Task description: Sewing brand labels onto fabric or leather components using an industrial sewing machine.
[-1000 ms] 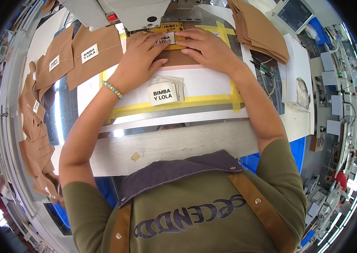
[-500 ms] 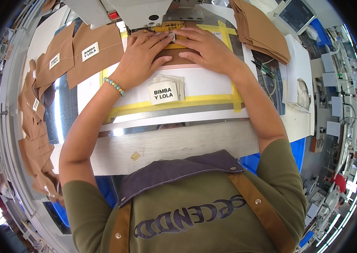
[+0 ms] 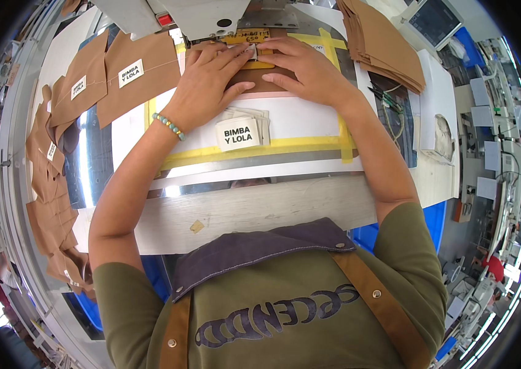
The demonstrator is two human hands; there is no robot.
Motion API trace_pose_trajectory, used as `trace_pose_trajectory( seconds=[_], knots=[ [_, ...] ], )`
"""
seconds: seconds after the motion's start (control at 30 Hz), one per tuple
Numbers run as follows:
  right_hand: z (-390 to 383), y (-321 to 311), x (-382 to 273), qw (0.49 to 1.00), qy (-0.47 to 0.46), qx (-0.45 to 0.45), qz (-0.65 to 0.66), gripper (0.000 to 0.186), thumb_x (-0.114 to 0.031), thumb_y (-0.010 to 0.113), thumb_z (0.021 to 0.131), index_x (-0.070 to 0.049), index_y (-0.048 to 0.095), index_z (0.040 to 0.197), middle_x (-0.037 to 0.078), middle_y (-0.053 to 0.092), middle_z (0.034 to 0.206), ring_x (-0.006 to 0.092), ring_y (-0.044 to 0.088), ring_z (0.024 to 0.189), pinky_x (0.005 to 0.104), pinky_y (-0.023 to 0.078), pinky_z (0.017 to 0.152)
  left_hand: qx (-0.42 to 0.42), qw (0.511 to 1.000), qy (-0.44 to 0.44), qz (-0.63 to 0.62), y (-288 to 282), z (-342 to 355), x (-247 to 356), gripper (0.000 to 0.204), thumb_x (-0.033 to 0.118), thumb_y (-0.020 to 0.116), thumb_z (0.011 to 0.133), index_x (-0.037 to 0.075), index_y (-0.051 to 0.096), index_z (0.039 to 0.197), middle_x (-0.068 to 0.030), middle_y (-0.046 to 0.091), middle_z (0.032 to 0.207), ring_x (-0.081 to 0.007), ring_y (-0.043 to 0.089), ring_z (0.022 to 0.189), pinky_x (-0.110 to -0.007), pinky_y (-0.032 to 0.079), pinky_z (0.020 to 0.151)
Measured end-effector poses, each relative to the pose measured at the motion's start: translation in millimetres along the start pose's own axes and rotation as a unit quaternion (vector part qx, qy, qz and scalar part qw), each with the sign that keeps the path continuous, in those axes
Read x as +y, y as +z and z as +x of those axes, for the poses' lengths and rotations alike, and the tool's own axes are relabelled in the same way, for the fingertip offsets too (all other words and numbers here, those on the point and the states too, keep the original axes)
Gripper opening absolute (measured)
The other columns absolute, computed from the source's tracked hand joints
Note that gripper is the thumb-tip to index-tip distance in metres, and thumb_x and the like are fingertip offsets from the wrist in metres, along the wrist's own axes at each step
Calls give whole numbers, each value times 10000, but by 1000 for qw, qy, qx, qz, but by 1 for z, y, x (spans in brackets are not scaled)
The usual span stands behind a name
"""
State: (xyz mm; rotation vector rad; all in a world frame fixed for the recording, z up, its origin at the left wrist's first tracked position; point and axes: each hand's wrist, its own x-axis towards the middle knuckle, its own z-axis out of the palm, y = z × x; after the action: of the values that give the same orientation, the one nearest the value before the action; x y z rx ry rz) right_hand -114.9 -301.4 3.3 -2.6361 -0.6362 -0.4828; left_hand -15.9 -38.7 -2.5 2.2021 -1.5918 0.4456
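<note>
Both of my hands rest at the sewing machine head [image 3: 202,18]. My left hand [image 3: 208,83], a beaded bracelet on its wrist, lies with its fingers stretched over a brown fabric or leather piece [image 3: 261,85]. From the other side my right hand [image 3: 306,72] reaches in, fingers extended and thumb apart, its fingertips at a yellow template [image 3: 265,64]. Between the two sets of fingertips a small white label [image 3: 252,53] shows in part. Under the machine head the needle area is hidden. A small stack of white printed labels [image 3: 237,134] lies nearer me on the white sheet.
Brown pieces with sewn-on labels [image 3: 143,77] trail off to the left, joined by thread. At the far right stands a pile of plain brown pieces [image 3: 380,46]. Beside it are thread snips [image 3: 386,98], a white box [image 3: 435,104] and a screen [image 3: 434,23].
My hands stay almost in place, flat at the machine; the right one has shifted very slightly to the right. The label stack and the brown pieces lie as before.
</note>
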Motion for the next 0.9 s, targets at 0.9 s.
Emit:
trace_pose_trajectory(
  seconds=[0.9],
  knots=[
    [1, 9, -2, 999, -2, -15, -34, 463, -399, 680, 1068, -72, 730, 1393, 42, 622, 1585, 294, 511, 1500, 445, 436, 1225, 12, 999, -21, -21, 2, -7, -1, 468, 221, 752, 992, 30, 672, 1412, -122, 594, 1558, -376, 516, 1437, -487, 449, 1204]
  ],
)
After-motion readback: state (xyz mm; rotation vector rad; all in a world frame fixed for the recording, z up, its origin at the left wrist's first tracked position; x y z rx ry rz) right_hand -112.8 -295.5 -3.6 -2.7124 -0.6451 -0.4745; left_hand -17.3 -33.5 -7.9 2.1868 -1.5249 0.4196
